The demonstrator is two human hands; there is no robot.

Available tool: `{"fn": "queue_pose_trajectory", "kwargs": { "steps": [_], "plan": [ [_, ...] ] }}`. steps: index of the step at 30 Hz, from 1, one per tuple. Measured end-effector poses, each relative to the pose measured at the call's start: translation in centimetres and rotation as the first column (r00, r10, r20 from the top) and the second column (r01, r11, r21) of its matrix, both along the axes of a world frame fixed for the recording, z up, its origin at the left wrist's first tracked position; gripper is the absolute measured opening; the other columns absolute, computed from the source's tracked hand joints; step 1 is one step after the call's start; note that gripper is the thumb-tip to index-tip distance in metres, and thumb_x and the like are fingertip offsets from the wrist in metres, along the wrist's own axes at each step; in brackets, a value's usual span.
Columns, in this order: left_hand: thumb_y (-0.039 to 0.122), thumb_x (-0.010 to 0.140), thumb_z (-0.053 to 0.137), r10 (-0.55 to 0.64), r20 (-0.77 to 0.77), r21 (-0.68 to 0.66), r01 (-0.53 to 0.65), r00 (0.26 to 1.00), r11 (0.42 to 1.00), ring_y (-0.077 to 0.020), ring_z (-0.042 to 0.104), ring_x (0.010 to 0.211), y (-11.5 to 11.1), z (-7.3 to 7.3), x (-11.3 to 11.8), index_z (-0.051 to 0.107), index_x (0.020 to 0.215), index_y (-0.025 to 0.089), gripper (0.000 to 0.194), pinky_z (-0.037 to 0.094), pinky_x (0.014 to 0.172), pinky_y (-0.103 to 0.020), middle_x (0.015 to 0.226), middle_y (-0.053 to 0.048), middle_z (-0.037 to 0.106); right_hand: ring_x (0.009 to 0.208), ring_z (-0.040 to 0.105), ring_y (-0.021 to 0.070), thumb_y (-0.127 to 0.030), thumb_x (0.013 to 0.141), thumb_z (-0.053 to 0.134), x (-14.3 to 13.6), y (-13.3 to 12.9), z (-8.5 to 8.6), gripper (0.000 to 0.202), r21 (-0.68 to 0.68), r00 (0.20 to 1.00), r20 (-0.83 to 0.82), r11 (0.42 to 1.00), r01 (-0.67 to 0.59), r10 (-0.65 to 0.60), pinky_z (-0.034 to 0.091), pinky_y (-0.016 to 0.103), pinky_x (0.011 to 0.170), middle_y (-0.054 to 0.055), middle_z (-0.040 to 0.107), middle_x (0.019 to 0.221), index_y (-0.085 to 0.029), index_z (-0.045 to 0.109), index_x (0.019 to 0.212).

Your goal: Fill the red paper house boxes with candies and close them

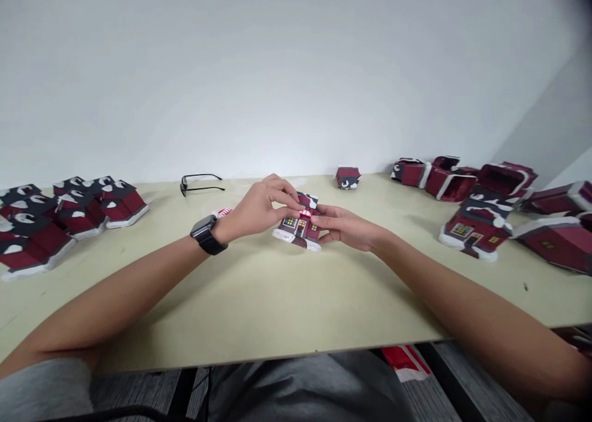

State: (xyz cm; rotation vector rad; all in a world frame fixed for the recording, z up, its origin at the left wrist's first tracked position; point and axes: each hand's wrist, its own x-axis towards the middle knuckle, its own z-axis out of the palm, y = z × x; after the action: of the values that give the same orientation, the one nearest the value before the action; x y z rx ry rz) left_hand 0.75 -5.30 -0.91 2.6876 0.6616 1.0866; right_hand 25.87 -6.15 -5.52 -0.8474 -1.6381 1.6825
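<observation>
A small dark red toy house (300, 229) with yellow windows, a white snowy base and a dark roof is held above the middle of the table, its front facing me. My right hand (345, 226) grips its right side, thumb in front and fingers behind. From the upper left, my left hand (264, 205) pinches a small red and white piece (306, 213) against the front of the house, above the door. Red and white striped material (224, 212) lies beside my left wrist, partly hidden.
Several similar houses (123, 203) stand at the left. More houses (478, 221), some with open undersides showing, crowd the right. Black glasses (184, 186) lie at the back left, and a small house (348, 177) lies at the back. The table's front edge (277, 359) is near me.
</observation>
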Motion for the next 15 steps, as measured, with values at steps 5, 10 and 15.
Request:
{"fn": "queue_pose_trajectory", "kwargs": {
  "steps": [5, 10, 15],
  "plan": [
    [0.043, 0.085, 0.085, 0.093, 0.146, -0.214, -0.061, 0.985, 0.975, -0.0272, 0.058, 0.129, -0.1, -1.2, 0.9, 0.076, 0.126, 0.031, 0.044, 0.049, 0.109, -0.045, 0.139, -0.009, 0.063, 0.117, 0.069, 0.0255, -0.055, 0.092, 0.083, -0.8, -0.3, -0.3, 0.054, 0.051, 0.999, -0.002, 0.998, 0.049, -0.049, 0.064, 0.033, 0.086, 0.007, 0.074, 0.129, -0.029, 0.068, 0.137],
    [0.063, 0.095, 0.068, 0.048, 0.194, -0.681, 0.1, 0.98, 0.725, -0.0282, 0.066, 0.118, -0.3, -2.3, 1.4, 0.054, 0.145, 0.02, 0.067, 0.055, 0.094, -0.041, 0.139, -0.016, 0.064, 0.117, 0.07, 0.0248, -0.054, 0.09, 0.084, -1.0, -0.5, -0.2, 0.058, 0.124, 0.997, -0.033, 0.989, 0.077, -0.074, 0.063, 0.034, 0.089, 0.006, 0.072, 0.132, -0.028, 0.063, 0.138],
    [0.062, 0.093, 0.07, 0.082, 0.149, -0.654, 0.036, 0.986, 0.756, -0.0225, 0.067, 0.099, -0.6, -2.5, 1.5, 0.062, 0.119, 0.017, 0.053, 0.052, 0.083, -0.034, 0.115, -0.01, 0.07, 0.121, 0.069, 0.0289, -0.058, 0.093, 0.08, -1.3, -1.0, -0.1, 0.062, 0.209, 0.998, 0.014, 0.976, 0.063, -0.067, 0.061, 0.04, 0.095, 0.01, 0.07, 0.137, -0.025, 0.059, 0.14]
  ]
}}
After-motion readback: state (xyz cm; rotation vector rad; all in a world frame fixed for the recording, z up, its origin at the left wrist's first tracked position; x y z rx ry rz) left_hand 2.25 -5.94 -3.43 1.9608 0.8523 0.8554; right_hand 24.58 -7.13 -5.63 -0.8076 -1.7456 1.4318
